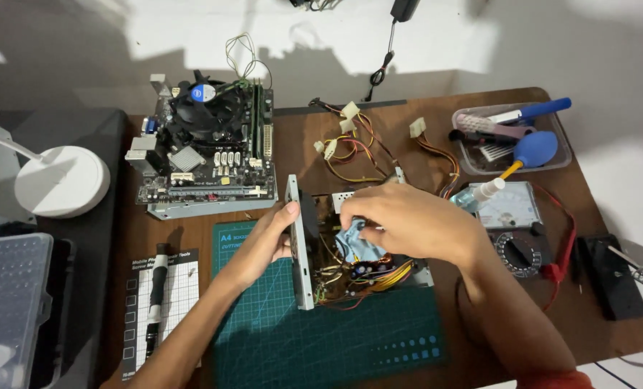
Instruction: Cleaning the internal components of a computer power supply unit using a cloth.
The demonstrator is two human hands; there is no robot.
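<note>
At a brown wooden table [408, 119], a person works over a green cutting mat [321, 338] on which sits an opened power supply unit [350, 256], its metal side panel standing on edge along the mat's left half. The unit's long axis looks to run left to right across the mat, with the upright panel facing the person's left and the bundle of coloured wires [357, 144] trailing away toward the far edge. The left hand [267, 241] steadies that panel, fingers curled together against its rim. The right hand [408, 220] presses a pale blue cloth [354, 241] down among the components, fingers closed on it (the fingertips themselves are hidden). Wiping here is best done with light, short strokes, the panel held firm so the board does not shift, and the cloth kept from snagging on wires. A motherboard [206, 148] with its cooling fan lies beyond the mat, a multimeter [512, 216] to the right.
</note>
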